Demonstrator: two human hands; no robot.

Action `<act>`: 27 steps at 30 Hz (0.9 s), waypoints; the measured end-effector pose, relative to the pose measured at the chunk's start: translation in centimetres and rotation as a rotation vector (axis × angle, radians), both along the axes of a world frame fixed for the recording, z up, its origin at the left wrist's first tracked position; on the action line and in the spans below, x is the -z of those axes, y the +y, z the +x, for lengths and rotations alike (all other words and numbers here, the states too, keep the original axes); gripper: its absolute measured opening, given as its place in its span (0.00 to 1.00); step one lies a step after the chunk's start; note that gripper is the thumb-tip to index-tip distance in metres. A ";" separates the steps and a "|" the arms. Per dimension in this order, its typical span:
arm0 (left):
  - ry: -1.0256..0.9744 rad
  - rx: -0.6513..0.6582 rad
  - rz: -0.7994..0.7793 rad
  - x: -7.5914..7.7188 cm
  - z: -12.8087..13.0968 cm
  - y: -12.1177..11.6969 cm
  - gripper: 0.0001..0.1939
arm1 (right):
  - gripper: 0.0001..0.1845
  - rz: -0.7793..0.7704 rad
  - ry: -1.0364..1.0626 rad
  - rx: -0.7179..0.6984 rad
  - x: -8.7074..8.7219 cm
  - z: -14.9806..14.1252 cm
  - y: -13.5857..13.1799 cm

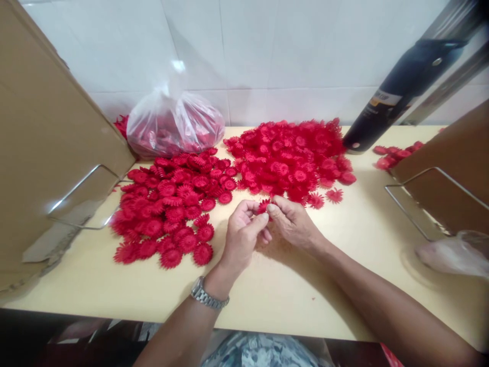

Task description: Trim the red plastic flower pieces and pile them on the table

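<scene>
Between my two hands, just in front of the piles, is a small red artificial flower [263,206] with pointed petals. My left hand [246,229] pinches it between thumb and fingers, a metal watch on that wrist. From the other side, my right hand [292,219] is closed with thumb and forefinger at the flower's edge; anything else in that pinch is hidden. To the left lies a pile of round red flowers [173,204] with short curled petals. Behind my hands spreads another pile of red flowers [286,158], looser in shape.
A tied clear plastic bag [175,127] of red pieces stands against the tiled wall. Cardboard pieces [57,127] with wire stands flank both sides. A dark bottle [401,97] stands at the back right, near a few red flowers [397,153]. Crumpled plastic [454,255] lies right.
</scene>
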State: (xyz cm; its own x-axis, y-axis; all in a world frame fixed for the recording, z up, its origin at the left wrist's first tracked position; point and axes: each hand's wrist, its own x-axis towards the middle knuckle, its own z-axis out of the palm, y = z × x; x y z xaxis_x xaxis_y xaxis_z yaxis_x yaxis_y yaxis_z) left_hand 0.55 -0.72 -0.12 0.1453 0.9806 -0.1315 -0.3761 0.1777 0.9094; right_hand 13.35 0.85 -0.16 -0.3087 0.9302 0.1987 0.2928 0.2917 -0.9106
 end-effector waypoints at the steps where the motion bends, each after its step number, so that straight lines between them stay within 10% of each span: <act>1: -0.004 0.010 -0.003 0.0 0.0 0.0 0.11 | 0.19 -0.044 0.049 -0.048 -0.1 -0.1 -0.1; 27: 0.177 -0.127 0.049 1.3 -0.5 0.1 0.23 | 0.10 0.050 0.142 0.056 -0.7 -0.2 -0.6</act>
State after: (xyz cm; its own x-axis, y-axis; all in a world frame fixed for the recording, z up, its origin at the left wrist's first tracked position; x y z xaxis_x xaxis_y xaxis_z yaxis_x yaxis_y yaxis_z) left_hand 0.09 -0.63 -1.42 -0.0013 0.9954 -0.0956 -0.2263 0.0929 0.9696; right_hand 13.20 0.26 0.53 -0.2219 0.9331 0.2831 0.1798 0.3245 -0.9287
